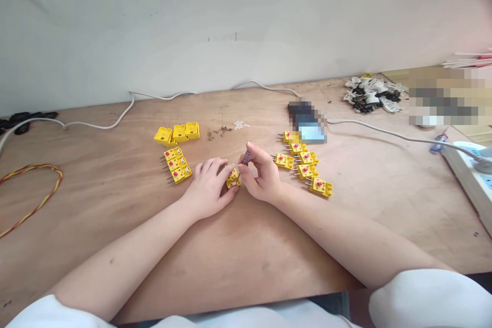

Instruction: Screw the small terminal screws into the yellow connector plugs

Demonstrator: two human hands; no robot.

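Note:
My left hand (pixel 207 188) pinches a small yellow thermocouple plug (pixel 232 179) at the middle of the plywood table (pixel 246 246). My right hand (pixel 261 173) grips a small purple screwdriver (pixel 246 158), and its tip meets the plug. Left of my hands lie several loose yellow plug housings (pixel 177 132) and a short row of pinned yellow plugs (pixel 177 165). Another group of pinned yellow plugs (pixel 302 161) sits to the right. Tiny brass screws (pixel 219 132) and small white parts (pixel 239 124) lie further ahead.
A pixelated phone (pixel 306 123) rests on the table behind the right group. A heap of black and white plastic parts (pixel 371 94) lies at the back right. A power strip (pixel 467 179), white cable (pixel 384 131), blue-handled screwdriver (pixel 439 142) and twisted red-yellow wire (pixel 31 197) surround them.

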